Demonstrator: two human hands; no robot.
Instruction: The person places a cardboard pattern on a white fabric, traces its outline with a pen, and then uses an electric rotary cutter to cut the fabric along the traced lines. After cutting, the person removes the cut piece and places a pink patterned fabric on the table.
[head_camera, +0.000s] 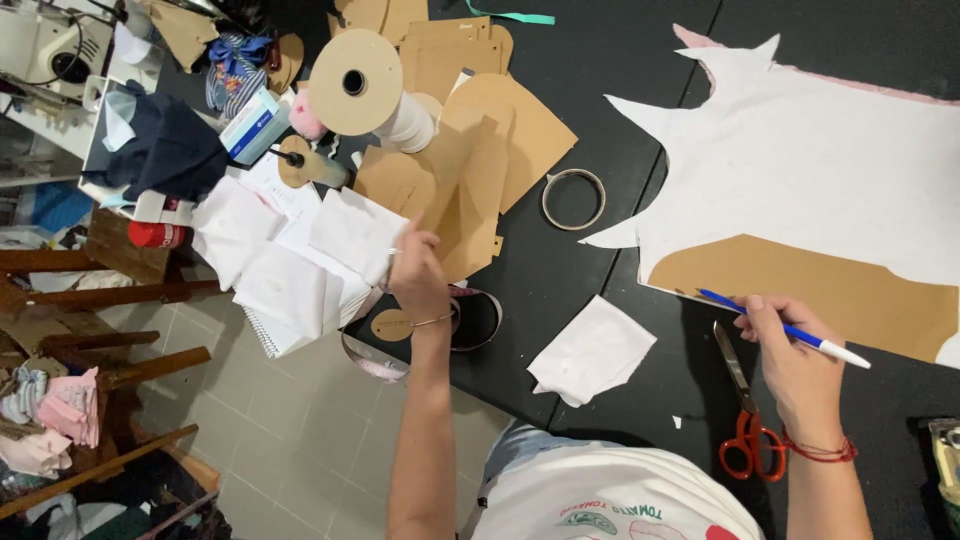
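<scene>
The right hand (795, 360) closes around a slim blue and white pen (785, 328), whose tip points toward ten o'clock and rests at the lower edge of a flat brown cardboard pattern piece (800, 290). That cardboard lies partly under a large sheet of white cut fabric (800, 160) with pointed edges, so its full outline is hidden; the fabric runs off the frame at three o'clock, and a thin pink layer shows beneath its upper edge. At six o'clock from the pen, orange-handled scissors (742, 410) lie on the black worktable (560, 270), their handles partly covered by the wrist.

The left hand (418, 280) reaches toward nine o'clock and rests on a loose stack of white cut fabric pieces (300, 260) at the table's edge. Its fingers curl over the top piece, but whether they actually pinch it cannot be told. Just below the hand, a small round cardboard tag and a dark ring are half hidden by the forearm.

Between the two hands lies a crumpled white fabric scrap (592, 350). At twelve o'clock from it sits a roll of clear tape (573, 198), and beyond that a pile of overlapping brown cardboard templates (470, 130) with a large cardboard spool (360, 85) on top. The clutter at the far left is too jumbled to make out.
</scene>
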